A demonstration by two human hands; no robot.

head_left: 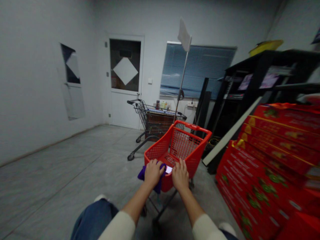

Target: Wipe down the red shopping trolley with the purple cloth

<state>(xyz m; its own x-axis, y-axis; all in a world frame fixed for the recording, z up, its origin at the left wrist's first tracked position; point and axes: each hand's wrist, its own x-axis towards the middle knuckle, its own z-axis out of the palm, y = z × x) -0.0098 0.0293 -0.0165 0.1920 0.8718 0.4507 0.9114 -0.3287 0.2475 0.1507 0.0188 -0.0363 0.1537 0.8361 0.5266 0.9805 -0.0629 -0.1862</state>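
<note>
A small red shopping cart (198, 148) stands right in front of me, its basket apparently empty. My left hand (153, 172) presses a purple cloth (142, 174) onto the near rim of the cart, fingers curled over it. Beside it, my right hand (180, 175) grips the same near rim, fingers closed over the edge. A thin pole with a white flag (184, 36) rises from the cart's far side. My knee in blue jeans (93, 220) shows at the bottom.
A grey metal shopping cart (153, 121) loaded with goods stands further back near a white door (125, 81). Stacked red cartons (270, 166) fill the right side, with a black shelf unit (265, 83) behind them. A white plank (231, 133) leans there. Grey floor (62, 166) spreads to the left.
</note>
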